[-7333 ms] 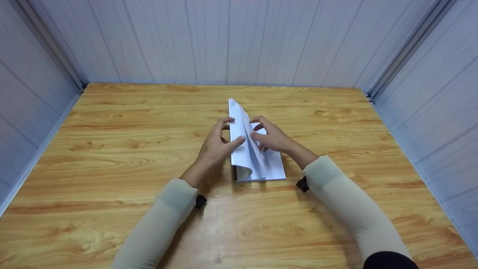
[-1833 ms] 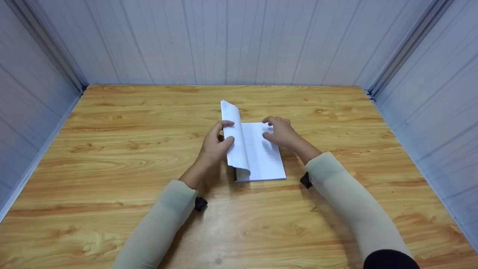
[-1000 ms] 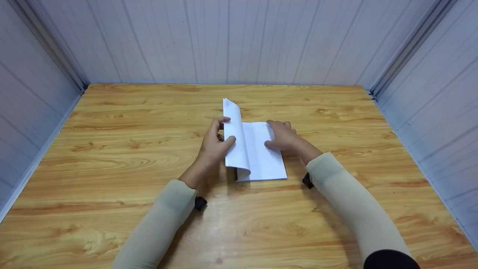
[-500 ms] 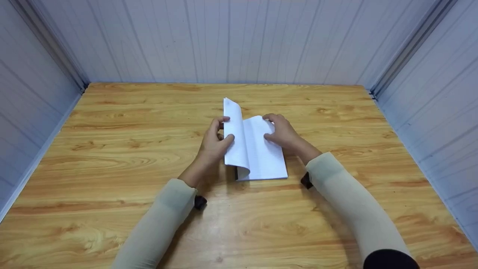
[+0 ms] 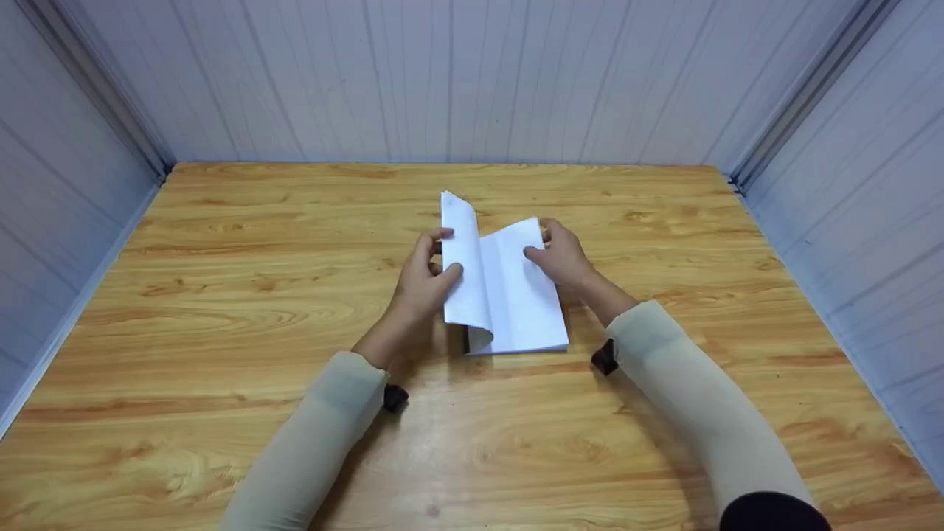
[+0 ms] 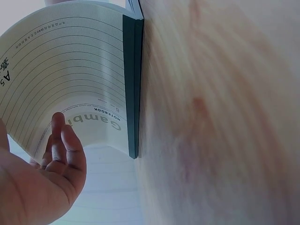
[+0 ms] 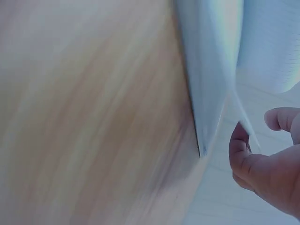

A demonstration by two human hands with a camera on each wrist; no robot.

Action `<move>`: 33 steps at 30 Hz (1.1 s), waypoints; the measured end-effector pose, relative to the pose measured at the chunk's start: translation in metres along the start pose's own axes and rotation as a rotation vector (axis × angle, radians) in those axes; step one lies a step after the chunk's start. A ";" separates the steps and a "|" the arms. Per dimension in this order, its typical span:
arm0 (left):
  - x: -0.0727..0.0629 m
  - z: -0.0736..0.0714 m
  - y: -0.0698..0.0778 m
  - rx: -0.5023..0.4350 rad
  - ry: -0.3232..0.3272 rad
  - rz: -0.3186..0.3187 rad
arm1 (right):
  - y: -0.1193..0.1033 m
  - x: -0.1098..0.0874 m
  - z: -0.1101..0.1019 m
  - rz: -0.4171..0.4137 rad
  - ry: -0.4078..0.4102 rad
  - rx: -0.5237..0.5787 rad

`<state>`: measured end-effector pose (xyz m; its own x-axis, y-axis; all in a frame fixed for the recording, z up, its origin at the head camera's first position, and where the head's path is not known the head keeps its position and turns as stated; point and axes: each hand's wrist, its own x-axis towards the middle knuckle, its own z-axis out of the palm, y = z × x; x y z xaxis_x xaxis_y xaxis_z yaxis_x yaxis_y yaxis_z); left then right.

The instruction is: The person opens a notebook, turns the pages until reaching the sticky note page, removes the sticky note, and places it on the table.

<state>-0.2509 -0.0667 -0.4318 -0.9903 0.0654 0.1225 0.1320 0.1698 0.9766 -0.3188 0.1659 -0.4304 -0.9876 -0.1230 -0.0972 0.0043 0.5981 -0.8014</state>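
Note:
A white lined notebook (image 5: 525, 313) lies open on the wooden table in the head view. My left hand (image 5: 422, 284) grips its raised left part, thumb on the inner page and fingers behind. The left wrist view shows that part's cream cover (image 6: 79, 51), printed "NOTEBOOK" and "A5", beside a dark spine (image 6: 133, 89). At the far right corner, my right hand (image 5: 564, 257) holds a lifted page (image 5: 520, 247), thumb above and fingers beneath. From the right wrist, the page's edge (image 7: 241, 112) rises between thumb and fingers, apart from the stack (image 7: 201, 93) below.
The wood-grain table (image 5: 258, 295) spreads around the notebook on all sides. Pale panelled walls (image 5: 472, 81) close it in at the back, left and right. Small black devices, such as the one (image 5: 396, 399) by the left cuff, sit at both wrists.
Earlier loose pages between the hands went over to the left part. Over the last second, my right hand has moved slightly up and lifted the right page's far corner; my left hand has stayed nearly still.

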 end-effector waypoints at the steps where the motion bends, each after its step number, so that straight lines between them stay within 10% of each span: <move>1: 0.000 0.000 0.000 0.000 0.000 -0.001 | -0.001 0.000 0.001 -0.011 -0.003 0.004; 8: -0.001 0.000 0.003 0.019 -0.005 -0.014 | -0.008 -0.005 0.003 -0.147 -0.036 0.102; 20: 0.001 0.000 0.004 0.106 -0.007 -0.021 | -0.025 -0.016 0.009 -0.028 -0.261 0.117; 33: 0.002 -0.001 0.003 0.209 -0.010 -0.027 | -0.031 -0.022 0.015 -0.091 -0.320 0.106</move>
<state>-0.2529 -0.0667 -0.4289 -0.9933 0.0680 0.0937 0.1124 0.3720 0.9214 -0.2948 0.1386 -0.4121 -0.8856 -0.4240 -0.1894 -0.0483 0.4898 -0.8705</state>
